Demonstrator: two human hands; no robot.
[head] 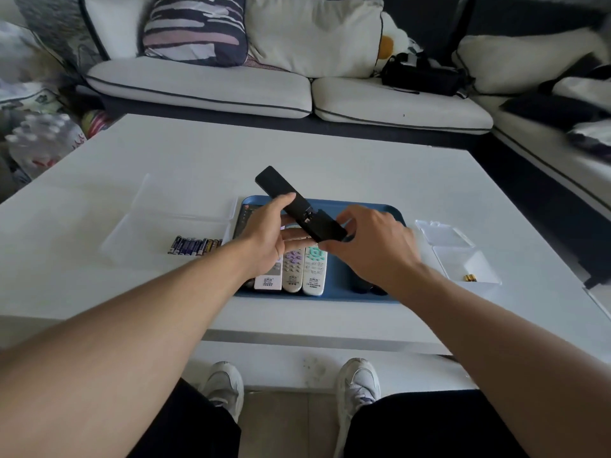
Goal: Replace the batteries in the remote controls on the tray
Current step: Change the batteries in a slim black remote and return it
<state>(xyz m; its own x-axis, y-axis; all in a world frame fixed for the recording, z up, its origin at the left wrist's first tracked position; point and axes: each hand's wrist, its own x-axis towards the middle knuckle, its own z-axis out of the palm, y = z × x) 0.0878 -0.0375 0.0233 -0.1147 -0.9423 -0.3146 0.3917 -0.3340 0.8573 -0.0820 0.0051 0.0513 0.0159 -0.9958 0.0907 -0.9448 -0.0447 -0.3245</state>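
Both hands held one black remote point(299, 203) above the blue tray point(370, 206), its back upward and its far end tilted away to the left. The left hand point(269, 233) gripped it about the middle, thumb curled over the top and fingers beneath. The right hand point(370, 246) had its fingers curled at the near end of the remote, where the battery compartment showed partly uncovered; whether those fingers pinched the cover itself could not be told.

On the tray lay three light-coloured remotes point(292, 271) side by side, plus one dark remote point(243, 218) at the tray's left edge, mostly hidden by the left hand. Another dark object lay under the right forearm, too hidden to identify.

Left of the tray stood one clear open box point(132, 233) holding a row of batteries point(195, 246), roughly ten, too blurred to count exactly. Right of the tray sat one smaller clear box point(476, 262) with what looked like two gold batteries point(469, 278) in it, its lid point(443, 233) open behind it. All rested on the white surface point(330, 153)
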